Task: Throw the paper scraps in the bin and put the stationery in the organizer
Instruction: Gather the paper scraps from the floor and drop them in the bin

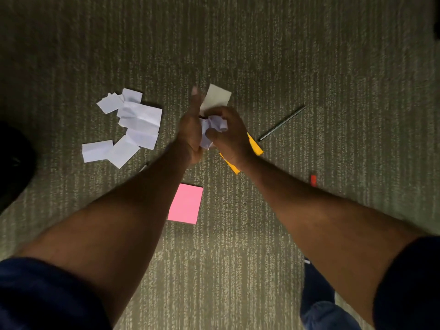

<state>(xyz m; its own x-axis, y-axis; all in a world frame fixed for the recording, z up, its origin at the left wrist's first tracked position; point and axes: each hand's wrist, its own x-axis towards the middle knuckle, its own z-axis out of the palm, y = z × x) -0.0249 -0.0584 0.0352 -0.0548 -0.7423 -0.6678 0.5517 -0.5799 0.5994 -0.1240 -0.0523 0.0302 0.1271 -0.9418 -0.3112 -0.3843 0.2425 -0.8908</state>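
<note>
Paper scraps (212,132) sit crumpled between the flat left hand (190,132) and the curled, gripping right hand (232,136) above the carpet (309,55), and a loose squeeze could drop bits onto the white pile (133,127) at left.

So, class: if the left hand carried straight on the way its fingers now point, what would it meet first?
The left hand points up-frame. Its fingertips lie beside the beige paper at their right, so it might brush that. Beyond, only bare carpet shows. Depth is unclear, since the hands may be raised above the floor.
</note>
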